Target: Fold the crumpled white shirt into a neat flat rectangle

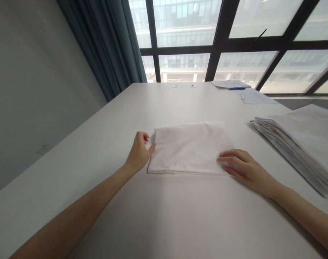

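A white cloth (189,149), folded into a flat rectangle with soft creases, lies on the white table (153,216) in front of me. My left hand (139,150) is at its left edge. The thumb touches that edge, and the curled fingers are apart from the thumb, with no cloth visible between them. My right hand (240,165) rests on the cloth's lower right corner, fingers stretched out and slightly blurred. The cloth under that palm is hidden.
A thick stack of folded white cloths (301,140) lies at the table's right side. Papers (231,84) and a blue pen (237,88) are at the far right end, before the window (185,28). A blue curtain (107,43) hangs at the far left.
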A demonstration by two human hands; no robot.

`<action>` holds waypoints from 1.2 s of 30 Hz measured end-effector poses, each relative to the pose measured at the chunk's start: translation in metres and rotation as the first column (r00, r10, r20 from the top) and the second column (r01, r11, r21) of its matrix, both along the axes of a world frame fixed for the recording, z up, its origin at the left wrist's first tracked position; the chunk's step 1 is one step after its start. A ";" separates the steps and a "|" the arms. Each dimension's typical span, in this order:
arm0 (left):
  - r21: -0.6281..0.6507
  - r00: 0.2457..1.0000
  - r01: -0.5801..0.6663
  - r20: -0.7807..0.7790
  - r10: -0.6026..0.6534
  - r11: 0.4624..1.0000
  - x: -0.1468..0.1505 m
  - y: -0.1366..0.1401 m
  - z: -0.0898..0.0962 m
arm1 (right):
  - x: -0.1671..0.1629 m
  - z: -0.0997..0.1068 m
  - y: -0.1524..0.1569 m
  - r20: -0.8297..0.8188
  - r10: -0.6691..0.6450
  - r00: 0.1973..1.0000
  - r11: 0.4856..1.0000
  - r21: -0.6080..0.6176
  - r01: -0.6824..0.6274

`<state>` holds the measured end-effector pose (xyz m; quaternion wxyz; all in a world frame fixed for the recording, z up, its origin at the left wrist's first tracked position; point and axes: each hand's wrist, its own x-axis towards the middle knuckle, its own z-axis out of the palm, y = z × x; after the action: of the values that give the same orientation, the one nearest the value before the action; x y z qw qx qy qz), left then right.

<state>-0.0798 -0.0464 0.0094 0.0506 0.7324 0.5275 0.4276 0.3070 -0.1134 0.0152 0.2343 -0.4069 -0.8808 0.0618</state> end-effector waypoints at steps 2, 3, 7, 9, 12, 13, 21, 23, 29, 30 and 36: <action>0.179 0.994 0.061 -0.098 -0.044 0.982 0.005 -0.008 0.004 | -0.003 0.000 -0.001 0.057 0.045 0.997 0.998 0.029 -0.047; 0.214 0.979 0.150 -0.166 -0.116 0.965 0.008 -0.013 0.007 | -0.005 0.000 -0.001 0.086 0.073 0.994 0.997 0.028 -0.076; -0.041 0.746 0.582 -0.372 -0.553 0.812 0.023 -0.030 0.015 | -0.012 0.001 -0.001 0.163 0.147 0.976 0.989 -0.047 -0.142; -0.204 0.608 0.655 -0.430 -0.667 0.728 0.028 -0.032 0.014 | -0.014 0.002 -0.001 0.180 0.155 0.971 0.986 -0.086 -0.142; -0.328 0.507 0.644 -0.493 -0.707 0.691 0.031 -0.030 0.012 | -0.014 0.003 0.000 0.216 0.174 0.961 0.980 -0.134 -0.147; -0.345 0.496 0.638 -0.499 -0.711 0.688 0.031 -0.029 0.012 | -0.014 0.004 -0.001 0.224 0.180 0.958 0.978 -0.147 -0.149; -0.409 0.515 0.657 -0.369 -0.774 0.633 0.013 -0.020 0.025 | -0.027 0.023 -0.019 0.194 0.268 0.944 0.953 -0.195 -0.231; -0.423 0.571 0.649 -0.279 -0.772 0.633 0.006 -0.017 0.026 | -0.034 0.030 -0.027 0.206 0.293 0.934 0.948 -0.188 -0.256; -0.323 0.772 0.605 0.012 -0.636 0.728 0.009 -0.016 0.016 | -0.051 0.042 -0.045 0.280 0.360 0.890 0.921 -0.262 -0.290; -0.295 0.808 0.562 -0.005 -0.590 0.773 0.012 -0.016 0.014 | -0.054 0.043 -0.047 0.285 0.370 0.884 0.913 -0.285 -0.290; -0.184 0.789 0.428 -0.401 -0.465 0.885 0.026 -0.023 0.009 | -0.066 0.051 -0.059 0.260 0.424 0.868 0.876 -0.361 -0.319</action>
<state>-0.0534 -0.0690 0.0180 0.0618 0.9099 0.3543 0.2068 0.2407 -0.1725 0.0661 0.0005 -0.2632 -0.9492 0.1724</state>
